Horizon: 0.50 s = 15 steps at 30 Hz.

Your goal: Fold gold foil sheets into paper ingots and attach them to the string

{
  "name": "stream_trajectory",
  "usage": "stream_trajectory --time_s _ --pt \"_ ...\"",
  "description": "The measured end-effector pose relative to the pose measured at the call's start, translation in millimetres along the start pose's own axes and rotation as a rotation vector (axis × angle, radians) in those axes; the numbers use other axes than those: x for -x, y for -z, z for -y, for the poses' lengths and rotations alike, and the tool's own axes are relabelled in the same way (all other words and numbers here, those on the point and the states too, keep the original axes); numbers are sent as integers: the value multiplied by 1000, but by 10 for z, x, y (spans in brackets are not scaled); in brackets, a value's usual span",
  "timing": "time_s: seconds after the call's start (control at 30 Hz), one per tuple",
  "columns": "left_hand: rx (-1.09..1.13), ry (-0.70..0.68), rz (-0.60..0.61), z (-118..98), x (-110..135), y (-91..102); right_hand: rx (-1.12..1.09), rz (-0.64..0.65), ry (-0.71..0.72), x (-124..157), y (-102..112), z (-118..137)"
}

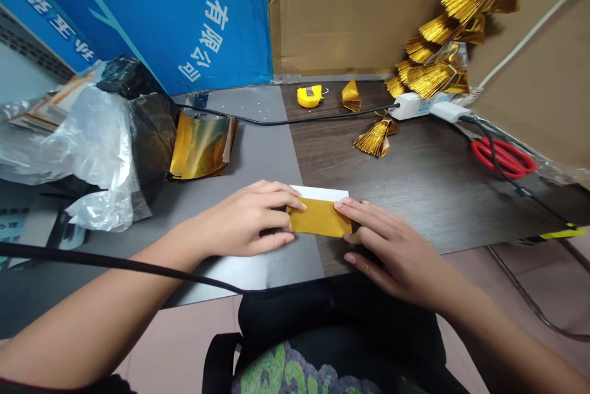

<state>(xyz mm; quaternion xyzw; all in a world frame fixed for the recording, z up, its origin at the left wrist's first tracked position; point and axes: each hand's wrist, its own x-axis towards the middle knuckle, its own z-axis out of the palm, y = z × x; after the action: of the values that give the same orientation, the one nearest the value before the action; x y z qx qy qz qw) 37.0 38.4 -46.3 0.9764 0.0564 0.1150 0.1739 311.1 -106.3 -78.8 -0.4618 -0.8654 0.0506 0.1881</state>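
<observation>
A sheet of gold foil paper (319, 217) lies folded on the table before me, gold side up, with a white strip showing along its far edge. My left hand (251, 216) holds its left end, fingertips pressing on top and the thumb lower, by the near corner. At the right end, my right hand (391, 243) grips the paper with its index finger over the far corner and other fingers along the side. The undersides of the fingertips are hidden.
Behind the paper lie a yellow tape measure (310, 96), a folded gold piece (351, 96) and a pleated gold fan (377, 137). Gold sheets (200, 145) and a plastic bag (99, 136) stand left. Rightward are stacked fans (431, 77), a power strip (410, 106) and red-handled scissors (502, 157).
</observation>
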Motion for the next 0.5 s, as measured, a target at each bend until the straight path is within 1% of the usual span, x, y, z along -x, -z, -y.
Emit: stream_trajectory --time_s 0.07,0.13,0.2,0.23,0.3,0.37,0.43,0.5 --pt "3 24 1 -55 -21 -51 -23 -39 0 19 5 3" --pt "-13 142 -37 -108 -37 -103 -68 -80 -15 9 13 -2" --pt "-14 281 -67 -157 -52 -151 -121 -120 -60 -30 14 -13" --pt "-10 328 -67 -177 -59 -172 -144 -133 -93 -56 10 -19" --pt "-17 380 -54 -203 -71 -208 -178 -154 -147 -112 -5 -35" --pt "-31 417 -57 -203 -79 -237 -212 -166 -166 -162 -28 -62" --pt "-5 452 -86 -174 -81 -258 -231 -160 -157 -209 -51 -111" --pt "66 475 -108 -128 -79 -265 -223 -128 -132 -263 -65 -185"
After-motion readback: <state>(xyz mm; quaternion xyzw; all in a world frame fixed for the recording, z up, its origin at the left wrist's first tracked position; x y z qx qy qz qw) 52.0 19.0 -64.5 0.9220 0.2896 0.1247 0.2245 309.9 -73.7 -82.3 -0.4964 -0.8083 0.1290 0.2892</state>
